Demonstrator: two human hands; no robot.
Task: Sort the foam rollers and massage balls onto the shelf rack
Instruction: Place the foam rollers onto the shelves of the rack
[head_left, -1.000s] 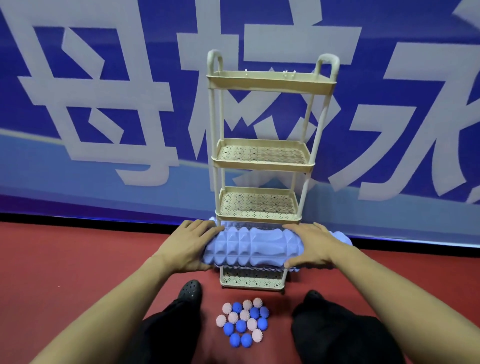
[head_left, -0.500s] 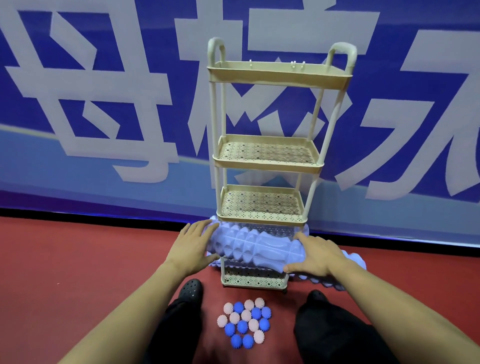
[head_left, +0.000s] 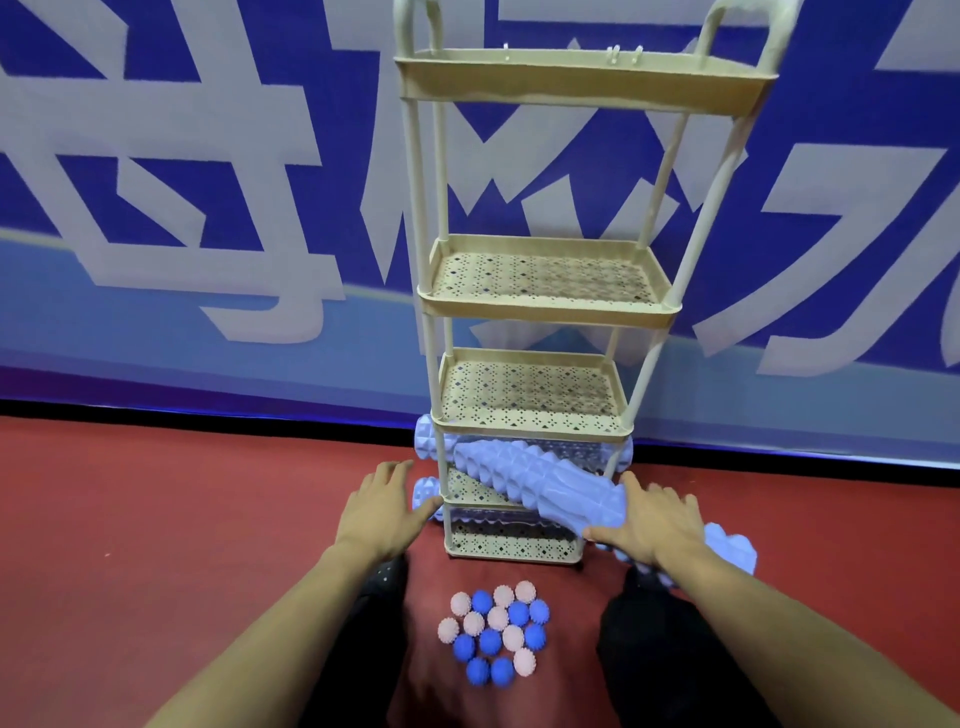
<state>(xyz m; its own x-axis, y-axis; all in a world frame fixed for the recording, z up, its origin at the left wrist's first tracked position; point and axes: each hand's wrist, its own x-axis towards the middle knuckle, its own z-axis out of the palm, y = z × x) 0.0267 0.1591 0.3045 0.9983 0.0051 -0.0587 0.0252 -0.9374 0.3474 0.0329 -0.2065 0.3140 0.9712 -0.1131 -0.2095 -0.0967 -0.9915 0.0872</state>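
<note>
A beige shelf rack (head_left: 545, 306) with several tiers stands on the red floor against the blue wall. A light purple ridged foam roller (head_left: 540, 483) lies slanted across a low tier, its left end inside the rack and its right end sticking out at the front right. My right hand (head_left: 654, 525) presses against that right end with spread, straight fingers. My left hand (head_left: 384, 509) is flat and holds nothing, its fingertips beside the rack's left post. Another roller (head_left: 428, 441) lies across the back of the low tier. Pink and blue spiky massage balls (head_left: 493, 631) are clustered on the floor.
One more purple roller (head_left: 732, 551) lies on the floor under my right forearm, and a roller end (head_left: 426, 493) pokes out left of the rack. My black-trousered legs (head_left: 654, 639) flank the balls. The upper tiers hold nothing.
The roller, held level by both hands in front of the rack, has gone left end first into a low tier. My left hand let go of it; my right hand moved to its end.
</note>
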